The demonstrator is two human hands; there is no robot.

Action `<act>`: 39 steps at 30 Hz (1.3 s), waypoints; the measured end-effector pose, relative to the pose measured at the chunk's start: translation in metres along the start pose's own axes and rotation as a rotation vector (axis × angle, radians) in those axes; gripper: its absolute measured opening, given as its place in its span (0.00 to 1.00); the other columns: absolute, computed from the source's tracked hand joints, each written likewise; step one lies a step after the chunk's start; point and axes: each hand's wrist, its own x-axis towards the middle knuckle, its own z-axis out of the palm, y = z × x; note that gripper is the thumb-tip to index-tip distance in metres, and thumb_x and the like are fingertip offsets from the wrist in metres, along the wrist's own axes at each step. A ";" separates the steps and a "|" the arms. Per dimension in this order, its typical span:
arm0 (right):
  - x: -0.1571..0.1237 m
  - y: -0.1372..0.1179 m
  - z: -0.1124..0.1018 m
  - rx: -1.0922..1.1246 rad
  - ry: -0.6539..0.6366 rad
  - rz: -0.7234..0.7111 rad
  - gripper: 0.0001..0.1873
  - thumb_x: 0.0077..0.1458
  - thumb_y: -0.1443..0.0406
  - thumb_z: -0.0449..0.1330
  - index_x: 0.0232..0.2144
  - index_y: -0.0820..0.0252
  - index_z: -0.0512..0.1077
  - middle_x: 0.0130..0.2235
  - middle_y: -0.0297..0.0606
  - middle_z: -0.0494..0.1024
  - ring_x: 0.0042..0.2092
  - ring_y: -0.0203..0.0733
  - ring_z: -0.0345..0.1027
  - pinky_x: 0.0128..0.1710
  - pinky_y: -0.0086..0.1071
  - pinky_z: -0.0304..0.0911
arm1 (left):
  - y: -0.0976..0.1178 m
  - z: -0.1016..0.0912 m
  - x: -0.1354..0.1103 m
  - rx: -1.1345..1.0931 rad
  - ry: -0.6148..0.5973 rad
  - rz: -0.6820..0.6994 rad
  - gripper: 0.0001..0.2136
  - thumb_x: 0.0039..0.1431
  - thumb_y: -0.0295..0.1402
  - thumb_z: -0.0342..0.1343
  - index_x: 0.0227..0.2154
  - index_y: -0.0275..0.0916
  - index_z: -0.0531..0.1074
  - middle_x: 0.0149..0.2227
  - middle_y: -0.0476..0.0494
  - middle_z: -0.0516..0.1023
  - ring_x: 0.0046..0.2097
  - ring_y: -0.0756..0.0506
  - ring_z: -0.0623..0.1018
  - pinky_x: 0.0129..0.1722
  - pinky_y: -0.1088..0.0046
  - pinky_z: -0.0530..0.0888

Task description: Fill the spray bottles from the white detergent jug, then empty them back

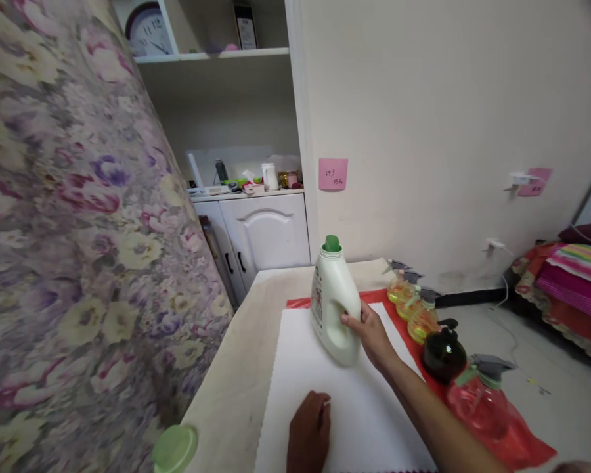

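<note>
My right hand [369, 332] is wrapped round the handle of a pale green laundry detergent bottle [331, 309]. The bottle stands slightly tilted over a white sheet [285, 368], its cap off and a green pouring spout showing in the neck. I cannot tell if its base touches the sheet. My left hand [309, 427] is closed low over the near part of the sheet, apart from the bottle. A small pale spot shows at its fingertips; what it is, I cannot make out. A light green cap [175, 448] lies at the table's near left edge.
Along the right side, on a red cloth [522, 437], stand several yellow spray bottles [421, 322], a dark pump bottle [444, 353] and a red spray bottle [480, 401]. A floral curtain [93, 249] hangs at left. Behind are a white cabinet [268, 230] and the wall.
</note>
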 end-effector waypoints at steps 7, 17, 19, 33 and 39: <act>-0.050 -0.002 0.011 -0.082 0.109 0.019 0.12 0.47 0.60 0.64 0.33 0.59 0.70 0.29 0.32 0.73 0.32 0.43 0.64 0.31 0.32 0.61 | 0.003 -0.002 0.001 -0.020 -0.024 -0.027 0.09 0.62 0.33 0.47 0.37 0.43 0.74 0.35 0.45 0.79 0.38 0.45 0.80 0.40 0.70 0.76; -0.080 0.011 0.020 -0.153 0.223 0.055 0.10 0.51 0.58 0.61 0.33 0.57 0.66 0.28 0.29 0.68 0.31 0.41 0.60 0.30 0.31 0.60 | 0.004 -0.004 0.004 -0.053 -0.051 -0.026 0.10 0.64 0.36 0.47 0.38 0.43 0.73 0.33 0.45 0.78 0.36 0.45 0.79 0.38 0.71 0.75; -0.081 0.014 0.019 -0.163 0.229 0.062 0.11 0.50 0.58 0.62 0.32 0.57 0.66 0.27 0.29 0.67 0.30 0.41 0.60 0.29 0.31 0.59 | 0.005 -0.005 0.004 -0.056 -0.063 -0.036 0.10 0.64 0.36 0.46 0.38 0.43 0.73 0.34 0.45 0.78 0.36 0.45 0.78 0.38 0.70 0.75; -0.074 0.022 0.016 -0.161 0.146 0.053 0.13 0.51 0.59 0.61 0.39 0.59 0.70 0.33 0.34 0.75 0.34 0.44 0.66 0.33 0.33 0.62 | 0.011 -0.009 0.006 -0.064 -0.056 -0.048 0.10 0.63 0.36 0.48 0.37 0.43 0.74 0.34 0.47 0.79 0.37 0.46 0.79 0.39 0.72 0.75; -0.074 0.018 0.019 -0.169 0.139 0.050 0.10 0.53 0.60 0.59 0.37 0.59 0.70 0.31 0.32 0.74 0.34 0.44 0.66 0.34 0.33 0.63 | 0.011 -0.008 0.006 -0.057 -0.070 -0.055 0.11 0.63 0.37 0.47 0.37 0.43 0.74 0.35 0.46 0.79 0.38 0.46 0.79 0.40 0.71 0.75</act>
